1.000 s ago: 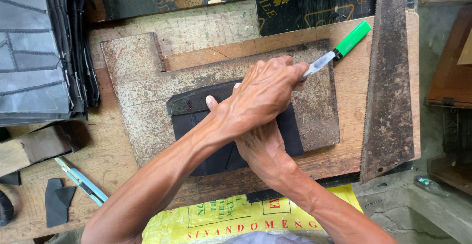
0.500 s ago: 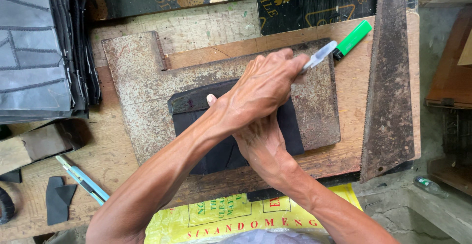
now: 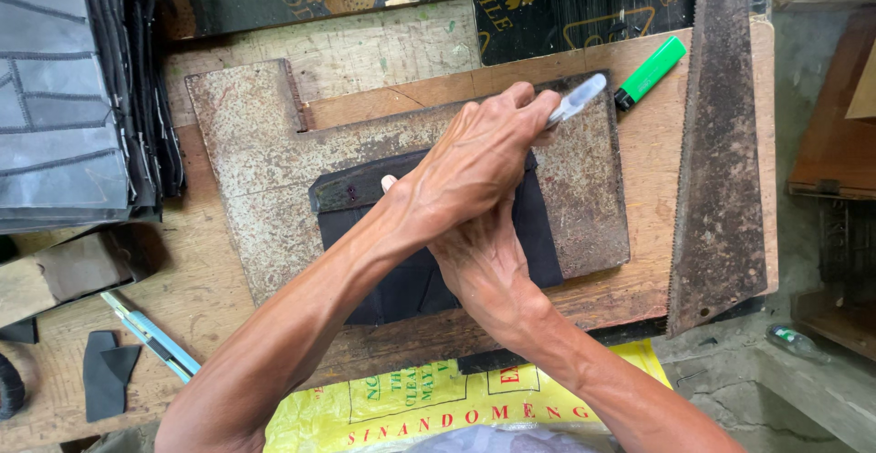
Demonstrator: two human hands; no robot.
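— What does the bench look like?

— A worn wooden workbench (image 3: 274,61) carries a rusted metal plate (image 3: 246,143), a rusty handsaw (image 3: 721,161) at its right edge and stacked grey panels (image 3: 55,97) on the left.

— And the hands?

— Crossed. The left hand (image 3: 479,156) is closed around a green-handled utility knife (image 3: 650,72); the right hand (image 3: 484,261) presses flat on the black material (image 3: 401,289) lying on the plate.

one head camera looks steeply down, close over the wooden bench (image 3: 228,298); forearms enter from 6 o'clock.
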